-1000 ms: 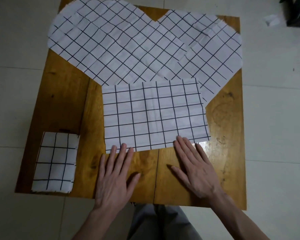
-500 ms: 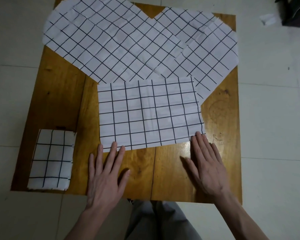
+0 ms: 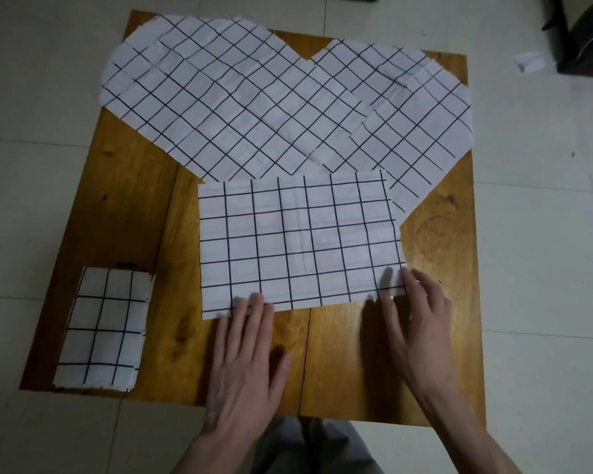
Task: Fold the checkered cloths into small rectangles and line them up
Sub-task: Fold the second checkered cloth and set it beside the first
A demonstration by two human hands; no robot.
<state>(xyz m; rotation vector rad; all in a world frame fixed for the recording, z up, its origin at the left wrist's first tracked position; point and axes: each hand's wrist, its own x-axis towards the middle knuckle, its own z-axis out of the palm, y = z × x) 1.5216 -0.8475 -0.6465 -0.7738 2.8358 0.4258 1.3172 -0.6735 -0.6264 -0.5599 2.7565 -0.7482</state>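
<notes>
A white cloth with a black grid (image 3: pixel 298 241) lies flat as a wide rectangle in the middle of the wooden table (image 3: pixel 124 206). My left hand (image 3: pixel 245 360) rests flat with its fingertips on the cloth's near edge, left of centre. My right hand (image 3: pixel 421 323) is at the near right corner, fingers touching the cloth's edge there and slightly blurred. A small folded checkered rectangle (image 3: pixel 103 331) sits at the table's near left corner. Unfolded checkered cloths (image 3: pixel 240 104) lie spread in overlapping piles across the far side.
The far right pile of cloths (image 3: pixel 425 124) hangs over the table's right edge. Bare wood shows at the right (image 3: pixel 435 234) and between the folded rectangle and the middle cloth. Pale floor tiles surround the table. A dark object (image 3: pixel 582 35) stands at the far right.
My right hand slid right along the cloth's near edge to its right corner. My left hand shifted slightly, with its fingertips now on the cloth. The camera has moved closer.
</notes>
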